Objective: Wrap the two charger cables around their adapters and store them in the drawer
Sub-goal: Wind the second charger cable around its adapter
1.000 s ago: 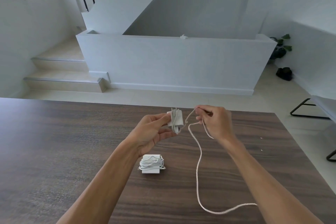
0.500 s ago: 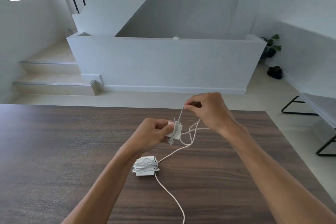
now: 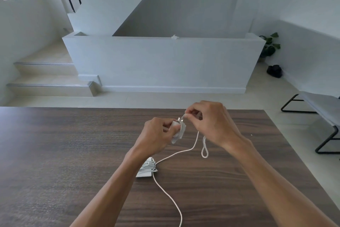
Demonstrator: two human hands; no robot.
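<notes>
My left hand (image 3: pixel 156 135) grips a white adapter (image 3: pixel 178 128) above the dark wooden table (image 3: pixel 55 153); a few turns of cable lie around it. My right hand (image 3: pixel 209 121) pinches that white cable (image 3: pixel 193 146) just above the adapter's prongs. The loose cable hangs down in a small loop, trails across the table and runs off the near edge. A second white adapter (image 3: pixel 146 167) with its cable wound around it lies on the table, partly hidden by my left forearm. No drawer is in view.
The table's far edge lies just beyond my hands, its right edge slants down toward the near right. A bench with black metal legs (image 3: pixel 323 114) stands to the right. Steps (image 3: pixel 49 86) and a low white wall (image 3: pixel 161 63) lie beyond.
My right hand has come down and left with the cable, close to the adapter's prongs. The loose cable has grown shorter and shifted across the table. The wound adapter stays put.
</notes>
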